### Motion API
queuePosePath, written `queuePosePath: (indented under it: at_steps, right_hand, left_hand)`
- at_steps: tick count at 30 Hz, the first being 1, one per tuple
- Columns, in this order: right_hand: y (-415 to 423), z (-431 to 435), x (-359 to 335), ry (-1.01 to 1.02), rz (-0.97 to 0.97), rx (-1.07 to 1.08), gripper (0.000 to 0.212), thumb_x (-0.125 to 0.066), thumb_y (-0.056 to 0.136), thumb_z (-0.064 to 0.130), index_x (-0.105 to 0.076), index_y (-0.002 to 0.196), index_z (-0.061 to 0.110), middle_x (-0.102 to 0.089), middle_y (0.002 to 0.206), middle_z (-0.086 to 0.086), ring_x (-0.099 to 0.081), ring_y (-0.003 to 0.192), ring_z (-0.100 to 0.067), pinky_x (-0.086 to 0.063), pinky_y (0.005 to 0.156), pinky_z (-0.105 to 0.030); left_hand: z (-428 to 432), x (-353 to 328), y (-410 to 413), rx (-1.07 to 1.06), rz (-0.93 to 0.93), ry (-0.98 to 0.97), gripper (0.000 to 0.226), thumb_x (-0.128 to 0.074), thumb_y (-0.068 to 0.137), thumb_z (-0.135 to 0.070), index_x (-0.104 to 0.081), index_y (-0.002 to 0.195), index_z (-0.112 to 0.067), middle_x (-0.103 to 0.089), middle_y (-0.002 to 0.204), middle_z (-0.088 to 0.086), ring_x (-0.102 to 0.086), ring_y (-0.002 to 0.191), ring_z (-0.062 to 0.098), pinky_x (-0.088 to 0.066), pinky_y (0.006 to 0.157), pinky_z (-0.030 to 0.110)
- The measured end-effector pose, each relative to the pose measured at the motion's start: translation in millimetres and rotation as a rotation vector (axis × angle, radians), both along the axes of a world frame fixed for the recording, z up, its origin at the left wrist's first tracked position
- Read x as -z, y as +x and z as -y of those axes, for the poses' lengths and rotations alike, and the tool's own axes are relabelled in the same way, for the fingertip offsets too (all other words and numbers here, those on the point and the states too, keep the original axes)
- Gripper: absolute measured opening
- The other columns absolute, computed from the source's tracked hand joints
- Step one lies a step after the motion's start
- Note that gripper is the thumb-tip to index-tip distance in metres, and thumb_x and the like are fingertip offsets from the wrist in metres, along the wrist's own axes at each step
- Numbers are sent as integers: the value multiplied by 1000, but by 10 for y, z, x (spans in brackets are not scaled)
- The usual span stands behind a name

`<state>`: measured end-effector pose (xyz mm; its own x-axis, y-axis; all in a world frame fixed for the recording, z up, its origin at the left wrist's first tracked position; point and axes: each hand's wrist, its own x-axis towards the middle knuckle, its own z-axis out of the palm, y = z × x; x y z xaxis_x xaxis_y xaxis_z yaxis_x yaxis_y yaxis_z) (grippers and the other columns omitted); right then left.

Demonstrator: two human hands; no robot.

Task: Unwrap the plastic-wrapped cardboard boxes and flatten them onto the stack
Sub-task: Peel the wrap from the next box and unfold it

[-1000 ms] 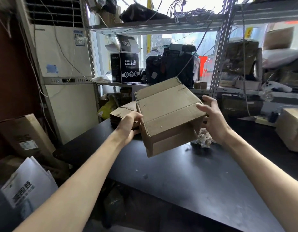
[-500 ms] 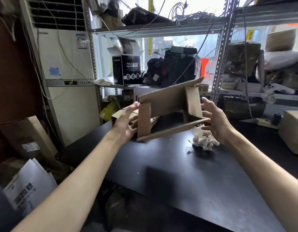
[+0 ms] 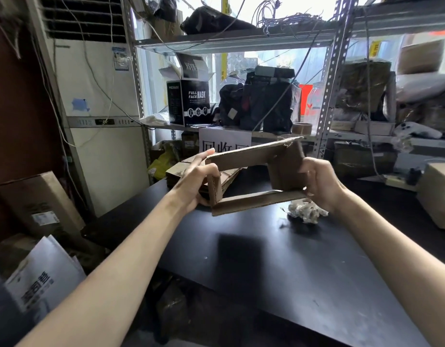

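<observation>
I hold a brown cardboard box (image 3: 251, 156) above the black table (image 3: 279, 266), turned so I look through its open ends. My left hand (image 3: 198, 181) grips its left wall, thumb in front and fingers behind. My right hand (image 3: 319, 182) grips the right wall and lower right corner. Behind the box, a stack of flattened cardboard (image 3: 181, 171) lies at the table's far edge. A crumpled wad of plastic wrap (image 3: 304, 211) rests on the table under my right hand.
Another cardboard box (image 3: 439, 194) sits at the table's right edge. Metal shelving (image 3: 326, 96) behind holds a black mask box (image 3: 188, 103), dark bags and parcels. A white sign (image 3: 224, 141) stands behind the stack. Boxes and papers (image 3: 41, 276) crowd the floor at left.
The box has been tipped from showing its closed flaps to showing its open ends. Both hands shifted from pressing its sides to gripping its walls, and the box skews toward flat.
</observation>
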<state>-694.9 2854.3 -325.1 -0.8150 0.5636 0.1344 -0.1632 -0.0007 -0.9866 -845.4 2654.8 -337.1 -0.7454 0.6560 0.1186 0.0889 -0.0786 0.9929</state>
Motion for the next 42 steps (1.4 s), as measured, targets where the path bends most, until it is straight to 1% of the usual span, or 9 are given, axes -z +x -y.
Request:
queuePosePath:
  at_steps: [4, 11, 15, 18, 21, 25, 29, 35, 42]
  right_hand:
    - [-43, 2, 59, -249, -238, -21, 30, -33, 94, 22, -57, 84, 8, -63, 70, -8, -58, 71, -25, -48, 63, -35]
    - [-231, 206, 28, -93, -241, -84, 58, -90, 59, 32, -58, 97, 1, -60, 83, -17, -61, 77, -27, -52, 76, -37]
    - [-267, 176, -6, -49, -148, 235, 26, -69, 77, -11, -49, 78, 7, -56, 58, -5, -55, 45, -11, -46, 42, -21]
    - [-256, 76, 33, -55, -173, 313, 15, -66, 81, -9, -62, 81, 6, -67, 75, -10, -65, 61, -18, -57, 57, -30]
    - [-211, 2, 41, -133, -188, 307, 11, -68, 85, -1, -65, 88, 9, -71, 74, -4, -67, 60, -13, -59, 56, -29]
    - [-191, -135, -47, -146, -194, 234, 7, -69, 86, 5, -66, 92, 9, -73, 73, -1, -69, 63, -15, -61, 63, -36]
    - [-519, -290, -33, -27, -129, 310, 11, -76, 81, 7, -67, 87, 10, -72, 85, -8, -69, 71, -18, -61, 66, -33]
    - [-1459, -668, 375, 127, 169, 374, 89, -86, 19, 36, -66, 100, 5, -72, 93, -9, -70, 85, -30, -61, 78, -45]
    - [-2377, -628, 578, 130, 188, 342, 79, -86, 53, -1, -39, 116, 11, -59, 106, -4, -61, 103, -22, -54, 90, -44]
  left_hand:
    - [-35, 42, 49, 64, -121, -125, 80, -66, 55, -32, -54, 134, -43, -58, 134, 7, -56, 119, 26, -49, 96, 42]
    - [-267, 121, 324, 286, -207, -230, 76, -67, 63, -22, -59, 137, -39, -69, 111, -11, -65, 99, 8, -54, 74, 21]
    - [-338, 56, 324, 427, -243, -270, 63, -82, 76, -18, -64, 131, -40, -71, 122, -10, -64, 114, 8, -48, 98, 29]
    - [-346, 73, 202, 360, -255, -278, 42, -77, 88, -30, -67, 126, -41, -68, 128, -7, -63, 119, 11, -45, 103, 35]
    - [-398, 296, -101, 18, -350, -363, 60, -78, 87, -36, -53, 141, -32, -50, 146, 7, -47, 133, 19, -41, 107, 34]
    - [-352, 478, -360, -107, -58, -411, 113, -81, 62, -72, -38, 152, -18, -43, 153, 15, -43, 139, 32, -40, 113, 47]
    - [-330, 502, -636, -199, 83, -286, 61, -75, 89, -40, -56, 134, -4, -67, 124, 12, -65, 104, 22, -53, 76, 31]
    - [-352, 441, -1335, -457, 191, -252, 72, -92, 71, -24, -48, 127, -11, -63, 126, 17, -62, 115, 35, -54, 97, 53]
    - [-453, 225, -2329, -385, 23, -494, 22, -75, 81, 7, -66, 98, -3, -64, 97, 5, -58, 110, 23, -46, 95, 30]
